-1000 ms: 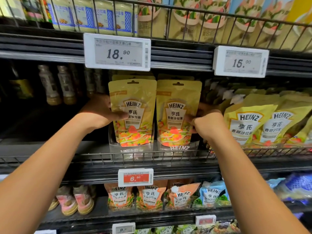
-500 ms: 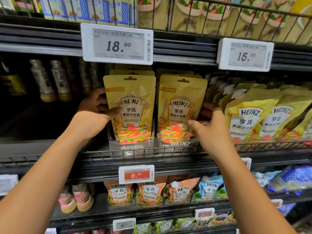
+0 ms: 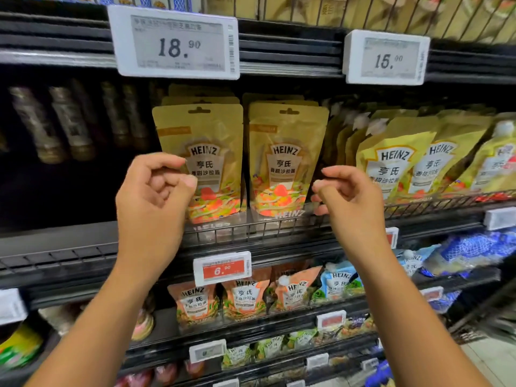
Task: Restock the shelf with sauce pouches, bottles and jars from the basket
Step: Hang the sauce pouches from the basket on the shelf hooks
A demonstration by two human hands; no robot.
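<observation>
Two rows of gold Heinz sauce pouches stand upright on the middle shelf: the left pouch row and the right pouch row, behind a low wire rail. My left hand hovers in front of the left row, fingers loosely curled, holding nothing. My right hand hangs just right of the right row, fingers bent and apart, also with nothing in it. Neither hand touches a pouch. No basket is in view.
Spouted yellow Heinz pouches lean at the right of the same shelf. Dark bottles stand at the left. Price tags hang on the shelf edge above. Orange pouches fill the shelf below.
Both hands have let go of the gold pouches and pulled back toward me. The pouches stay standing on the shelf. The camera has moved closer.
</observation>
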